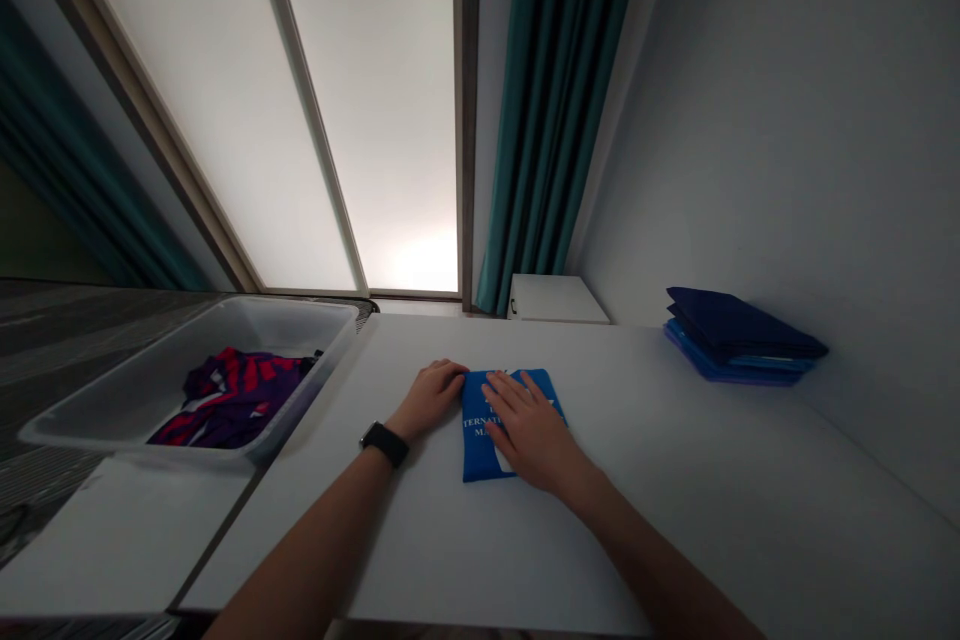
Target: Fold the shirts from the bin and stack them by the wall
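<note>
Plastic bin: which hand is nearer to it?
Left. The left hand is right of the plastic bin, at the near side of the folded blue cloth; the right hand is farther right, flat on that cloth.

Dim room, bright backlit panes, soft shadows, stretched edges

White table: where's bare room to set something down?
Bare table lies between the right hand and folded stack, and between the black watch and clear bin. Crowded: the middle, where left hand and right meet the blue printed item.
</note>
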`<state>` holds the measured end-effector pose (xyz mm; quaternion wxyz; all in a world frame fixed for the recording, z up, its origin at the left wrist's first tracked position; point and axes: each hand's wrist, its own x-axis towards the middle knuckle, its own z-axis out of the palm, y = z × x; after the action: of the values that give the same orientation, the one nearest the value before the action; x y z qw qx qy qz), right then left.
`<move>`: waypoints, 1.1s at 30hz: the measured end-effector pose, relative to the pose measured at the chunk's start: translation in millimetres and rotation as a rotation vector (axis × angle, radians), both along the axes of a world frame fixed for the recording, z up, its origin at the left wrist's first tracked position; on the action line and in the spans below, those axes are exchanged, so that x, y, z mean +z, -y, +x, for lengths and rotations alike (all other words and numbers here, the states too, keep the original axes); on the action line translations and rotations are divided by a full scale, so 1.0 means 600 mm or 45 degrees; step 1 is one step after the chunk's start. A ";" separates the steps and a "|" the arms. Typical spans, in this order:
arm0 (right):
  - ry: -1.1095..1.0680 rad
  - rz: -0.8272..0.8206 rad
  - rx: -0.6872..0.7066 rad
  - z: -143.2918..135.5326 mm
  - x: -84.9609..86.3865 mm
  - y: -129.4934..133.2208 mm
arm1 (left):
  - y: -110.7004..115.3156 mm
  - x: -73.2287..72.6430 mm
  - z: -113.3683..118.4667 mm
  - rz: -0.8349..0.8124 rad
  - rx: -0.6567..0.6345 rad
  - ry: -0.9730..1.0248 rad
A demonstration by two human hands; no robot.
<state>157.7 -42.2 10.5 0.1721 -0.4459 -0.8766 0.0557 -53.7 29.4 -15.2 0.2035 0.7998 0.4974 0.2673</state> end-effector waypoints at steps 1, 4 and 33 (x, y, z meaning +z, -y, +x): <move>0.013 -0.018 0.050 -0.011 -0.001 0.008 | -0.001 -0.002 0.001 0.020 0.012 -0.019; 0.050 -0.094 0.140 -0.031 -0.013 0.023 | -0.002 -0.009 0.005 0.041 0.095 -0.101; -0.595 -0.411 -0.439 0.080 -0.037 -0.081 | 0.013 -0.007 0.022 -0.264 0.386 0.872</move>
<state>205.7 6.5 -12.0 0.3025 -0.5844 -0.7050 0.2645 -40.3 21.3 -19.5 0.3958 0.5567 0.5376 0.4944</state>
